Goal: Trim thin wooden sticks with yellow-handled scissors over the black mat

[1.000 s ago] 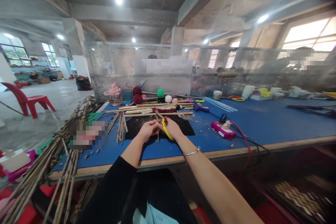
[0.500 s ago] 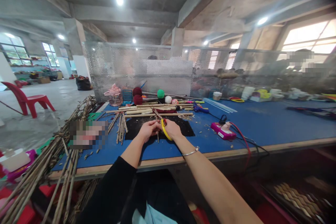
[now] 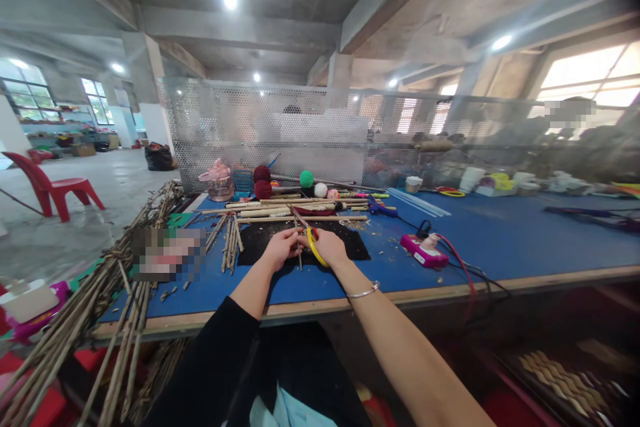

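My left hand (image 3: 281, 247) is closed in a pinch on a thin wooden stick (image 3: 299, 255) held over a black mat (image 3: 255, 248) on the blue table (image 3: 500, 240). My right hand (image 3: 327, 247) is wrapped round yellow-handled scissors (image 3: 311, 240), whose blades point up and left toward the stick by my left fingers. Both hands meet just above the mat.
Several long sticks (image 3: 300, 203) lie behind the mat, a small bunch of short sticks (image 3: 230, 240) to its left. Yarn balls (image 3: 261, 181) and a pink jar (image 3: 219, 183) stand at the mesh screen. A pink glue gun (image 3: 425, 248) with cables lies right. Branch bundles (image 3: 90, 307) lean off the left edge.
None of the objects shifted much; my hands stay together at the stick with the scissors, moving only slightly.
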`<state>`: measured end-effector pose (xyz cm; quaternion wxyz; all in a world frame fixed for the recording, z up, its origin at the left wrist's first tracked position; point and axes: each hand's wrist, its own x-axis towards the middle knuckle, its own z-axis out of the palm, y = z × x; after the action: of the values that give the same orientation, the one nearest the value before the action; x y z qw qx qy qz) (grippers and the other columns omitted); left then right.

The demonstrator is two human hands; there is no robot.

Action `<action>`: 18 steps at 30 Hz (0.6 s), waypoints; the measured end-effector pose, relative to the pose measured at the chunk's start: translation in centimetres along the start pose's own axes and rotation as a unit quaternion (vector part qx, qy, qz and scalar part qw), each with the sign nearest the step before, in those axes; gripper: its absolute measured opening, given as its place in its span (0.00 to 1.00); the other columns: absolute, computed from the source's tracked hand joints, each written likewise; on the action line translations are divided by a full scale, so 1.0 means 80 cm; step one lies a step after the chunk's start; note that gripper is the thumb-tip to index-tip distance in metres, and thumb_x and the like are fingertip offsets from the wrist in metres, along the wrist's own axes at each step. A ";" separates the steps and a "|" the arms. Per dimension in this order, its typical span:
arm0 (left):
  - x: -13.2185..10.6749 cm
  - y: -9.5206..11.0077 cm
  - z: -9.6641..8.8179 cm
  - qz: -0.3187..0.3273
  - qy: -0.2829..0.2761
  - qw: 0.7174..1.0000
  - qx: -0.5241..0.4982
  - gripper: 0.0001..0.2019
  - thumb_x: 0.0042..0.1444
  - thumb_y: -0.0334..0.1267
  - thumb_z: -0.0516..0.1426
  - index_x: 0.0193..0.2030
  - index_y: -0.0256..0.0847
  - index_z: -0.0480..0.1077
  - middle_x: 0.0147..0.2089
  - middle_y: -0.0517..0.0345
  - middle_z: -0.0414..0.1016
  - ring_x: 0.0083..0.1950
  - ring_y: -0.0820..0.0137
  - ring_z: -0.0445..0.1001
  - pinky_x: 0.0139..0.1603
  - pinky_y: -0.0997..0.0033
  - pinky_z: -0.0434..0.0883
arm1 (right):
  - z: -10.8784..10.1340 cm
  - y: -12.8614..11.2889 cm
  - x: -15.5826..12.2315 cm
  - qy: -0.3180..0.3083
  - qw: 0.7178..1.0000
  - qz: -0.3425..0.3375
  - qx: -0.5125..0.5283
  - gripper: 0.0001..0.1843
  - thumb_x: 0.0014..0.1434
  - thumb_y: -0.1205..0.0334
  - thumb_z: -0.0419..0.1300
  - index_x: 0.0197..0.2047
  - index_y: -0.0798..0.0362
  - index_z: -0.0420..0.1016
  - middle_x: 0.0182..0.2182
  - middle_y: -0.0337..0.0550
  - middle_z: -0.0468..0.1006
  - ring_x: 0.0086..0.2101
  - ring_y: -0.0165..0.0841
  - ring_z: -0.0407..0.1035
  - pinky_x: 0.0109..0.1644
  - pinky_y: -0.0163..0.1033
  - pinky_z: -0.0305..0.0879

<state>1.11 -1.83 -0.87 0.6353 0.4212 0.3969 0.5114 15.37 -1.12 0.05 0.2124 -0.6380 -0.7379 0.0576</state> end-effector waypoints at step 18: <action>0.001 -0.002 -0.001 0.014 -0.010 1.000 0.003 0.13 0.48 0.37 0.56 0.42 0.37 0.70 0.25 0.58 0.70 0.22 0.79 0.65 0.25 0.78 0.63 | 0.002 -0.006 -0.002 -0.005 1.000 -0.004 -0.007 0.32 0.46 0.33 0.49 0.40 0.52 0.68 0.36 0.49 0.74 0.38 0.39 0.69 0.36 0.37 0.59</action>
<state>1.12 -1.80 -1.02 0.6307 0.4341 0.3861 0.5144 14.92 -1.29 0.06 0.2045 -0.6367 -0.7415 0.0542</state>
